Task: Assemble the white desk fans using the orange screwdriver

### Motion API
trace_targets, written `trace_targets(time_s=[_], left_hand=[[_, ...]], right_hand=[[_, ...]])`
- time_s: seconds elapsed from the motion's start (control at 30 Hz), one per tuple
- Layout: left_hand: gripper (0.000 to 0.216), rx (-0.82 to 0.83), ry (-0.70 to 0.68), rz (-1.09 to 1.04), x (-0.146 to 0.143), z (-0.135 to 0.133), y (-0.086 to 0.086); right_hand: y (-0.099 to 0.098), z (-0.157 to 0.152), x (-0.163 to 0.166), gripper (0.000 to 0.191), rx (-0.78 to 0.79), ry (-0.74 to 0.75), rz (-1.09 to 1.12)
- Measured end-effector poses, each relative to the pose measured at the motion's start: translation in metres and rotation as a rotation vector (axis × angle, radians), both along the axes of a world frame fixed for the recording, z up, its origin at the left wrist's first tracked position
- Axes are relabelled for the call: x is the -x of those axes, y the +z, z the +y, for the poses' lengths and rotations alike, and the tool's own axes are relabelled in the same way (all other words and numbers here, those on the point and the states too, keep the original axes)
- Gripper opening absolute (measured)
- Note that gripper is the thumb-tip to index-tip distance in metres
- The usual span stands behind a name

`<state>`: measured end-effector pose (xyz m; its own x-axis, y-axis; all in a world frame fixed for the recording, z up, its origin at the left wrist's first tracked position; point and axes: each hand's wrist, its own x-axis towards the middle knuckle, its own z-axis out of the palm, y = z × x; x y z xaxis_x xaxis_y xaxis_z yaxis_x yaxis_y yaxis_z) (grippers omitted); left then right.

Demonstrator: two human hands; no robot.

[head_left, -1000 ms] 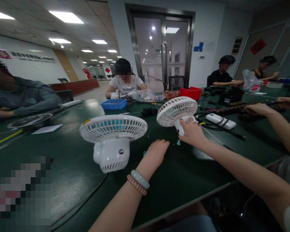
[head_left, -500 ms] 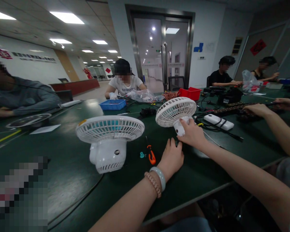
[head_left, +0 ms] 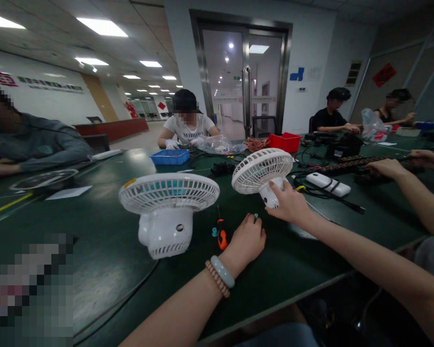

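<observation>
My right hand is closed around the white motor housing of a small fan, which is tilted with its grille up. Just left of it, my left hand has its fingers bent together above the table. A small teal-grey piece shows at those fingertips, mostly hidden, and its kind is unclear. Beside this hand lie an orange and black screwdriver and a small teal knob-like part. A second white fan rests further left, grille up, untouched.
On the green table are a blue tray, a red bin, a white power bank with black cables, and a round metal part. A co-worker's hands work at the right; other people sit around the table.
My left hand has drawn back left and towards me, away from the held fan, with the small teal-grey piece now showing at its fingertips. My right hand keeps its hold.
</observation>
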<state>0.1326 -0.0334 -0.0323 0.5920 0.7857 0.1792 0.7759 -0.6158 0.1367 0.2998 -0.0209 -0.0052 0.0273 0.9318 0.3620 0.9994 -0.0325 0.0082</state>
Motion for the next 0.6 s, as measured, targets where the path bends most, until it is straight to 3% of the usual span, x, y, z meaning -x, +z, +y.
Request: trace_targets(time_s=[0.27,0.47,0.6], left_hand=[[0.026,-0.023,0.022,0.038,0.012,0.006,0.006],[0.021,-0.043,0.017,0.062,0.011,0.014,0.01],[0.018,-0.097,0.057,0.022,0.012,0.015,0.011]], right_hand=[[0.0,-0.012,0.019,0.078,-0.014,0.06,0.04],[-0.007,-0.012,0.016,0.08,-0.068,0.065,0.043],[-0.01,-0.009,0.01,0.073,-0.163,0.144,0.06]])
